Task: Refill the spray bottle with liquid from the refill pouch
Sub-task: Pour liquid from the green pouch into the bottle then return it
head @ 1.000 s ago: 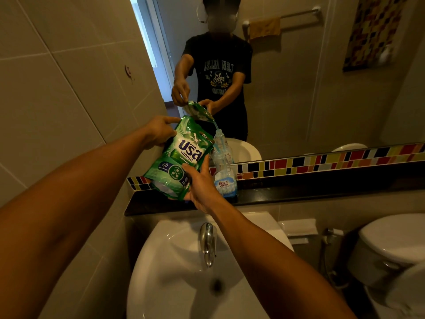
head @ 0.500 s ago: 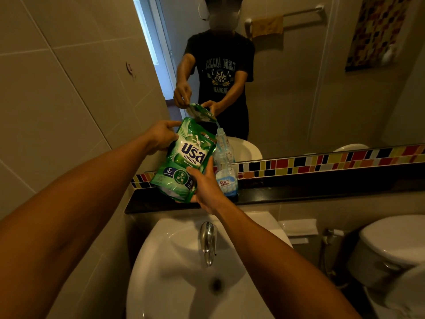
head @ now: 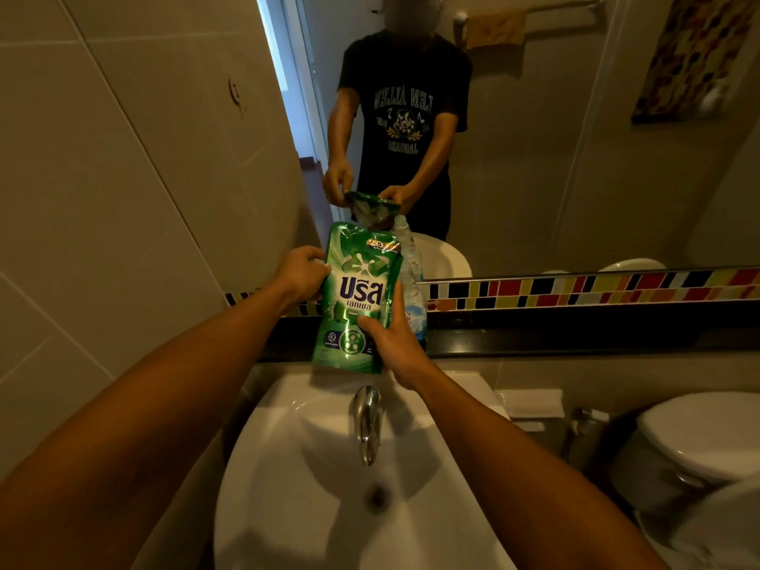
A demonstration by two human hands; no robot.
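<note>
The green refill pouch point(head: 355, 298) is held nearly upright above the black ledge, between both hands. My left hand point(head: 302, 273) grips its upper left edge. My right hand point(head: 390, 343) holds its lower right side. Just behind the pouch, to the right, stands a clear plastic bottle point(head: 411, 277) with a blue and white label on the ledge point(head: 534, 339). The pouch hides most of the bottle, and its neck shows beside the pouch's top corner. No stream of liquid is visible.
A white sink point(head: 312, 508) with a chrome tap point(head: 367, 421) lies below the hands. A mirror point(head: 534, 137) backs the ledge, above a strip of coloured tiles point(head: 596, 288). A toilet point(head: 699, 442) stands at the right. A tiled wall point(head: 103, 178) closes the left side.
The pouch has swung from a tilt toward the bottle to nearly upright. It now covers more of the bottle. My left hand has come down along the pouch's left edge.
</note>
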